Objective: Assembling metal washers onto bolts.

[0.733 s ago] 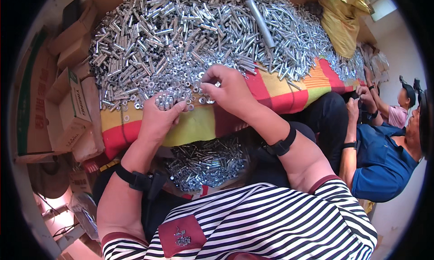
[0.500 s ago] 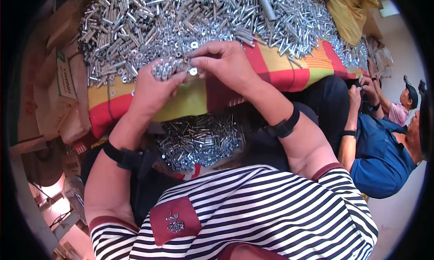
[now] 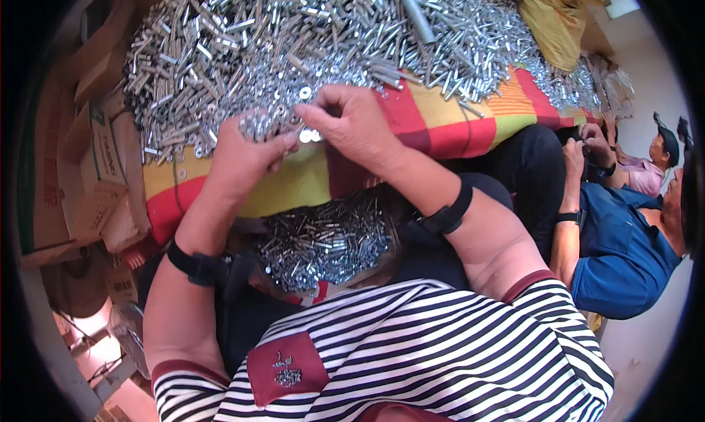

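My left hand (image 3: 246, 156) is curled around a handful of small shiny metal pieces (image 3: 258, 124) that look like nuts. Its thumb and fingertips point toward my right hand (image 3: 358, 124), which is pinched closed just beside them. What the right fingers hold is hidden or too small to make out. Two pale washers (image 3: 308, 135) show right below those fingertips; I cannot tell which hand supports them. Both hands are at the near edge of a large heap of silver bolts and sleeves (image 3: 242, 47), with loose nuts and washers along its front.
A checked cloth (image 3: 294, 179) lies under the heap. Below it, near my lap, stands a box of more metal parts (image 3: 327, 242). A long metal tube (image 3: 415, 11) lies on the heap. Cardboard boxes (image 3: 99, 157) line the left. A co-worker in blue (image 3: 617, 253) sits at right.
My right hand has shifted slightly left and down, its fingers drawn closer together above the left fingertips. Two washers now show beneath it, where one showed before.
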{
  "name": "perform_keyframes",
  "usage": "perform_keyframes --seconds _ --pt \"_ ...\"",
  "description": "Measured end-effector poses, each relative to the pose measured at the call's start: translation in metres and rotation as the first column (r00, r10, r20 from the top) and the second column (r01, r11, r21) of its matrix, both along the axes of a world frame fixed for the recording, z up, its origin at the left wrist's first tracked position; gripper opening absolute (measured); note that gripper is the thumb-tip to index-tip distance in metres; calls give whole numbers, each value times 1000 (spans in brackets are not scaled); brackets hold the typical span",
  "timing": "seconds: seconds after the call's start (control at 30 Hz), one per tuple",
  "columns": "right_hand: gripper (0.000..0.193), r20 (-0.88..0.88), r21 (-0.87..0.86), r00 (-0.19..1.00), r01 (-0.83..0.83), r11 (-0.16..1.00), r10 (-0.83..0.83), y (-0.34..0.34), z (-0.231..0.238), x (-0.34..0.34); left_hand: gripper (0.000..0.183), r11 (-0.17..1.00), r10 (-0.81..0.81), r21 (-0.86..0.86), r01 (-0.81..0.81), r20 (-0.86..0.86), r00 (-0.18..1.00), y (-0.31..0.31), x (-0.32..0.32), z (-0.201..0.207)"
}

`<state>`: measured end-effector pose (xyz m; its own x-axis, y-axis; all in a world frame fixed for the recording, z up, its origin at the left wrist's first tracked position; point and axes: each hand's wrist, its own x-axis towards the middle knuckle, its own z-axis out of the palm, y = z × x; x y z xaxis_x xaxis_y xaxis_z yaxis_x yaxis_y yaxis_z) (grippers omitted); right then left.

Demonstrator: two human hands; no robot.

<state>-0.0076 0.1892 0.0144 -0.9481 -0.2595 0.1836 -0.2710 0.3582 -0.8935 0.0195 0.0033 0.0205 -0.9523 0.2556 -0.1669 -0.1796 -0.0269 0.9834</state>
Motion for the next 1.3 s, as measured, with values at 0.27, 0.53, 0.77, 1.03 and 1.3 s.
perform_keyframes --seconds 0.27,0.53,0.77,1.03,1.3 --pt "46 207 -712 957 3 702 205 -18 2 1 12 981 -101 -189 50 -270 957 15 21 1" --pt "40 -234 -407 956 -261 876 176 -16 35 50 8 931 335 138 -337 37 941 -25 12 -6" --pt "9 75 -228 969 -214 950 236 2 27 22 10 991 78 99 -86 79 994 -13 27 7" --pt "8 -38 -201 986 -168 965 164 1 14 18 15 950 12 300 -88 249 968 -8 18 3" --pt "41 139 -97 990 -21 995 35 -3 -1 -5 13 989 47 -136 -59 -89 995 9 14 3"
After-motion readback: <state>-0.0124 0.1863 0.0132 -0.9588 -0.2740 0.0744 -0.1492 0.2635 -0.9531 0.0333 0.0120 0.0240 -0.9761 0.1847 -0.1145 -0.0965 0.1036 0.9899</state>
